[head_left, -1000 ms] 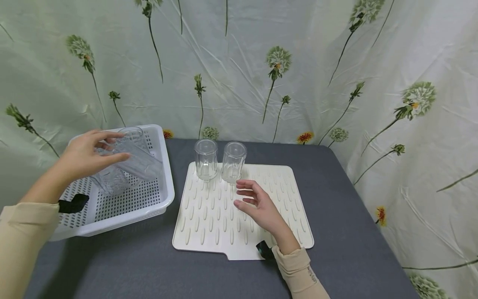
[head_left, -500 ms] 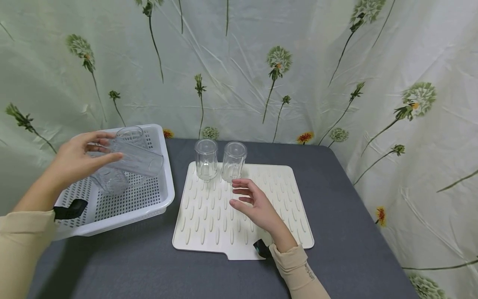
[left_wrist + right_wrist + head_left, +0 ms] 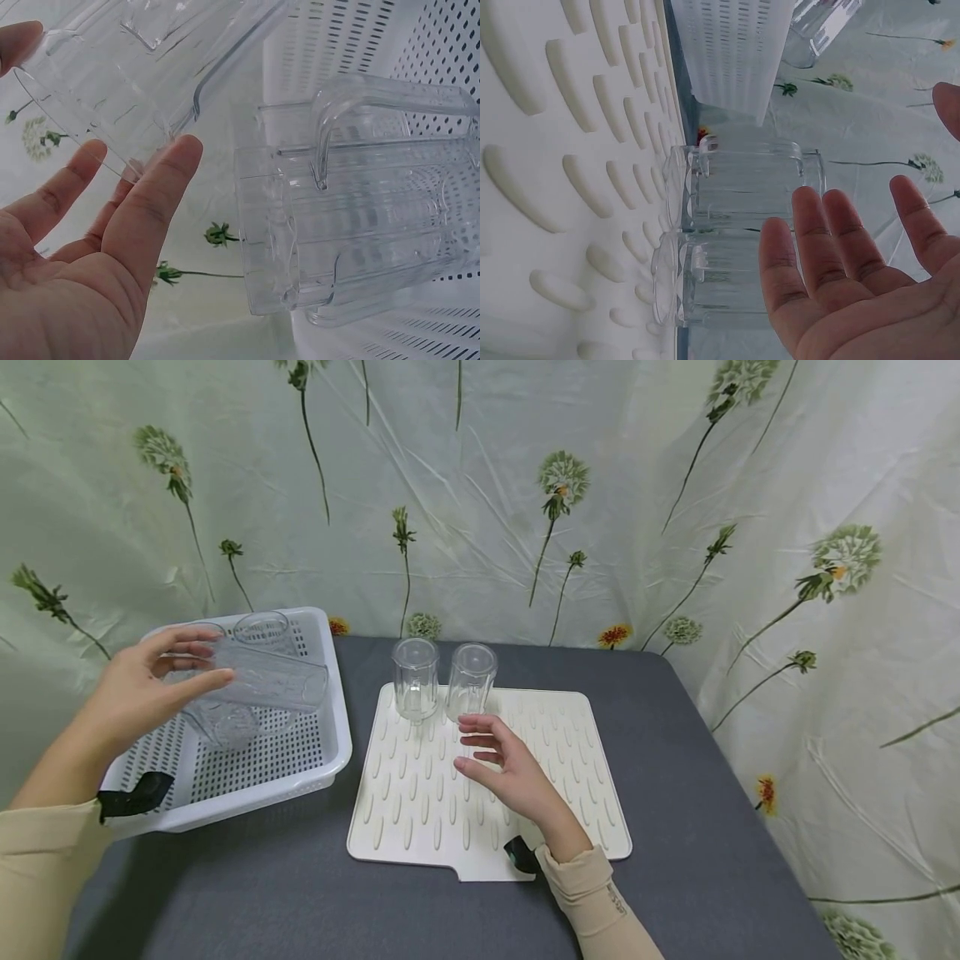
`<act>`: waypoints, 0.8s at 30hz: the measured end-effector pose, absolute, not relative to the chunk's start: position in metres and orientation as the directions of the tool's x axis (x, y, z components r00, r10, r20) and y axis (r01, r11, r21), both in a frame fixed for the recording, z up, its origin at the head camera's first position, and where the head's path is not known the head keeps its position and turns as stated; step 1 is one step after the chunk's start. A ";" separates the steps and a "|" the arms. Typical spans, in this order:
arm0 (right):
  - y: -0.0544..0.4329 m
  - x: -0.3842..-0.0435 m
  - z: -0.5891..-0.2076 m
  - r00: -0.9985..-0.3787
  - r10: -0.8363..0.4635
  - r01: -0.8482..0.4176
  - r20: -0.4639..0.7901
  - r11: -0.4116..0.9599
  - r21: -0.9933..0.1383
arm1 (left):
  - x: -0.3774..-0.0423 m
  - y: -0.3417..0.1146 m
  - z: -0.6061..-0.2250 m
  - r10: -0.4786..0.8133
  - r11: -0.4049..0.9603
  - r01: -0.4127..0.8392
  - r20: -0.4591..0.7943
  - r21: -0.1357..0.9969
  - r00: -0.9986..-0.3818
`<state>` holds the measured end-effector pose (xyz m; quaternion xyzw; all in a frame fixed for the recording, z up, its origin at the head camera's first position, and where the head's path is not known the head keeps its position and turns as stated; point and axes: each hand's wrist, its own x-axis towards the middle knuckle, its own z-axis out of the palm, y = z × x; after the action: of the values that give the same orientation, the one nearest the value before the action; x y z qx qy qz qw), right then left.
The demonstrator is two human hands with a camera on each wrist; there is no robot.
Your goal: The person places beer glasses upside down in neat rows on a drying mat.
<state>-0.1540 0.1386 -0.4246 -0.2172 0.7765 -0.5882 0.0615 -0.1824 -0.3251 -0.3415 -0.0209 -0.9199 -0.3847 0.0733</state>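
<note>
My left hand (image 3: 153, 681) pinches one end of a clear glass mug (image 3: 273, 677) between thumb and fingers. The mug lies nearly level over the white basket (image 3: 341, 752). In the left wrist view, the fingertips sit at the rim of the held mug (image 3: 97, 90). Beside it, other glass mugs with handles (image 3: 360, 202) rest in the basket. My right hand (image 3: 510, 768) hovers over the cream drying mat (image 3: 420, 835), fingers relaxed and holding nothing. Just beyond its fingertips, two glass mugs (image 3: 415, 681) stand side by side on the mat's far edge.
Under the mat and basket spreads a dark grey tabletop (image 3: 720, 877). A flower-printed curtain (image 3: 480, 485) hangs behind the table and along its right side. The basket's raised wall stands between the held mug and the mat.
My left hand has drawn back slightly to the left, and the mug in it has tilted from slanting down towards level. The right hand has drifted a little left.
</note>
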 end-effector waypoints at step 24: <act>0.119 -0.155 -0.416 -0.880 -0.438 -0.289 0.182 0.190 -0.938 | -0.155 -0.307 -0.338 -0.014 0.584 0.147 0.191 0.798 -0.981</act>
<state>-0.1552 0.1188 -0.4162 -0.2364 0.7687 -0.5910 0.0633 -0.1553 -0.3071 -0.3382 -0.0374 -0.8855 -0.4546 0.0886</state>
